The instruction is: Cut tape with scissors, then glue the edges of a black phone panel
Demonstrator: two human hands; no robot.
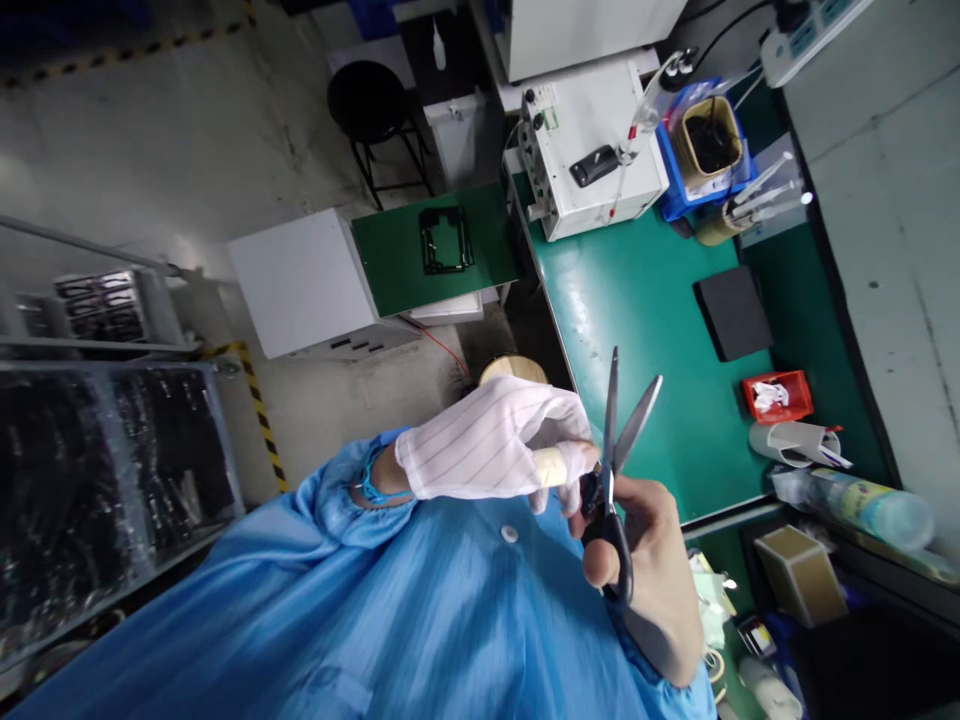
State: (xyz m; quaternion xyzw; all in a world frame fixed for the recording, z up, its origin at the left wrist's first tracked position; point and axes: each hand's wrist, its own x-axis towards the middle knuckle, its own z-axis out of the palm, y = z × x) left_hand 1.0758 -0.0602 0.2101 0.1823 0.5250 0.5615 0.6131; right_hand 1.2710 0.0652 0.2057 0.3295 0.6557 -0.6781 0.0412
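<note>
My right hand (660,570) is bare and closed round the black handles of a pair of scissors (616,440). Their two metal blades stand apart and point away from me, toward the green worktop. My left hand (502,440) wears a white striped glove, with a pale yellowish wrap (550,466) round one finger. Its fingers curl in against the scissors near the handles, touching or almost touching the right fingertips. Whatever the left fingers may hold is hidden among the dark parts there.
On the green worktop (637,340) stand a white machine (592,150), a black flat block (733,312), a red tray (777,396) and a blue bin (675,190). A plastic bottle (877,505) lies at right. Further off are a grey cabinet (300,280) and a black stool (366,102).
</note>
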